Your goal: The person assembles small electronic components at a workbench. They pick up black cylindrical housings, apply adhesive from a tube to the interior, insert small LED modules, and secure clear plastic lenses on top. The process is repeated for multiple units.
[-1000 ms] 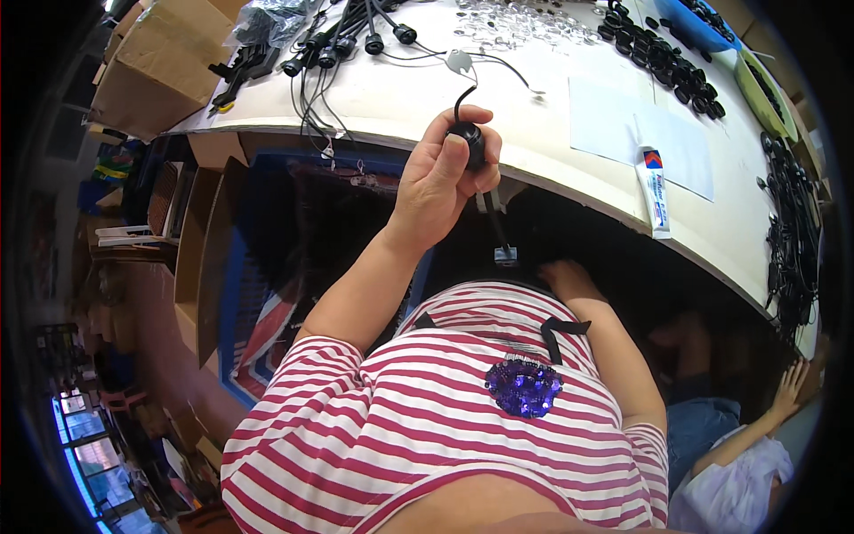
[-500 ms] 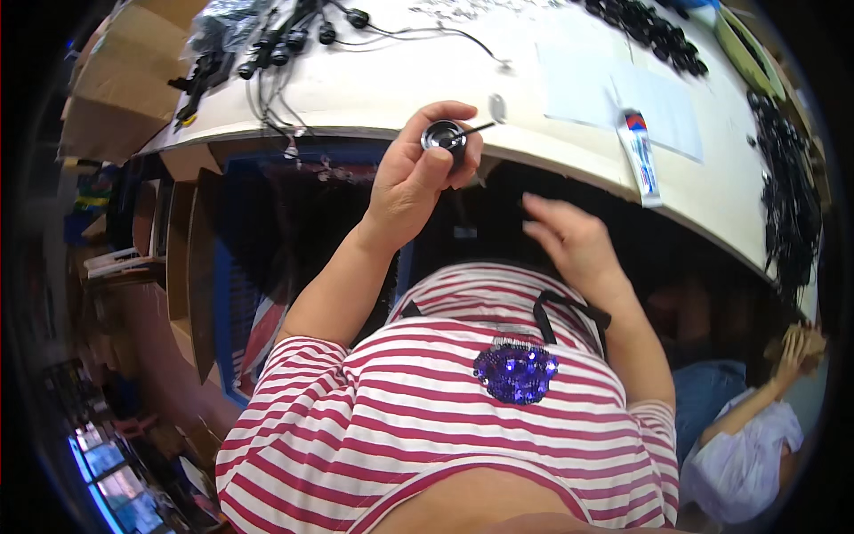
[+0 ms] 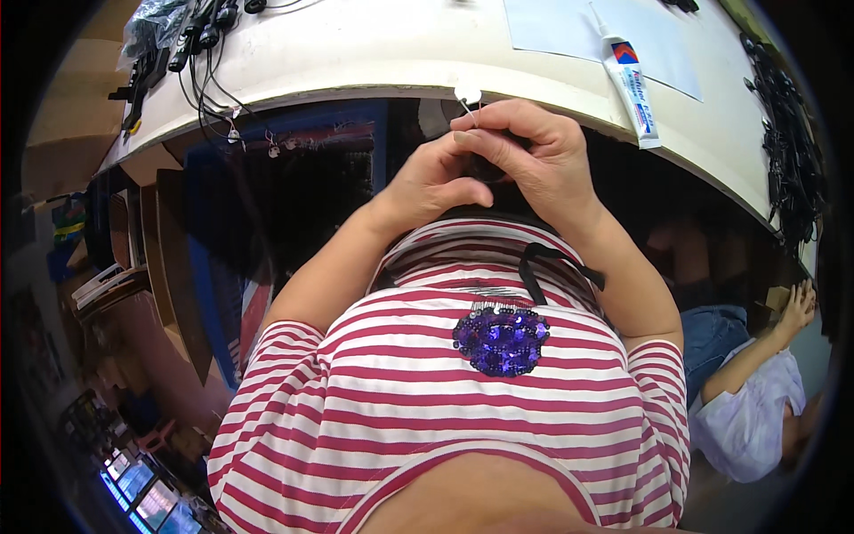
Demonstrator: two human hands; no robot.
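Observation:
My left hand (image 3: 433,185) is closed around a small black round housing (image 3: 487,169), most of it hidden behind the fingers. Against it my right hand (image 3: 544,165) is closed too, thumb and forefinger pinching a thin wire (image 3: 466,109) above the housing. A small pale disc (image 3: 468,92) stands up at the wire's end, in front of the table edge. Both hands are touching, just short of the white table and above my lap.
On the white table (image 3: 356,53) lie a white-and-blue tube (image 3: 632,89) with a nozzle, a pale sheet (image 3: 551,27), black cabled parts (image 3: 209,36) at left and a heap of black cables (image 3: 787,133) at right. A co-worker's hand (image 3: 798,305) shows at far right.
My right hand has moved in to meet the left and now pinches the wire. The left hand has come lower, and the view has shifted nearer the table's front edge.

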